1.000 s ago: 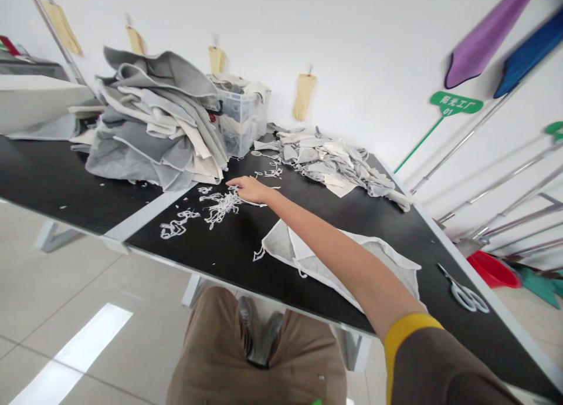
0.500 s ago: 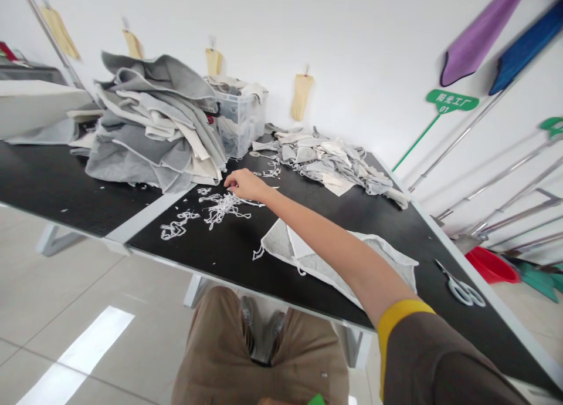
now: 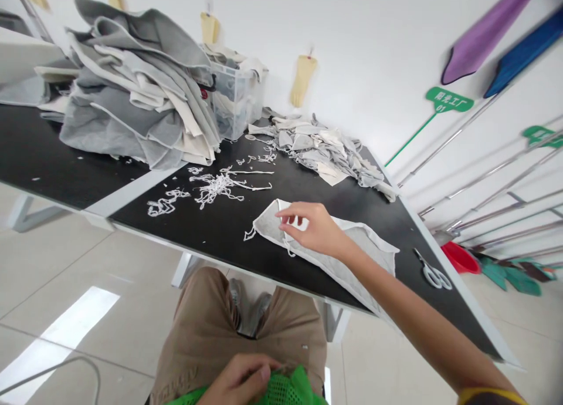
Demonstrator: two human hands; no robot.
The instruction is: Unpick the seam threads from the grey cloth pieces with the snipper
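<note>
My right hand [image 3: 314,229] hovers, fingers loosely spread and empty, over the grey cloth piece [image 3: 365,249] lying flat near the scissors [image 3: 433,273]; limp and light, I judge, best pinched at its hemmed corner farthest from the scissors; left hand [image 3: 240,381] clutches green mesh [image 3: 285,390].

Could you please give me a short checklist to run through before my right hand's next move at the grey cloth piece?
1. Right hand over the grey cloth piece, fingers open: ok.
2. Right hand touching the cloth: cannot tell.
3. Scissors apart from the cloth, on the table: ok.
4. White trimmings heap clear of the cloth: ok.
5. Left hand gripping the green mesh on the lap: ok.
</note>
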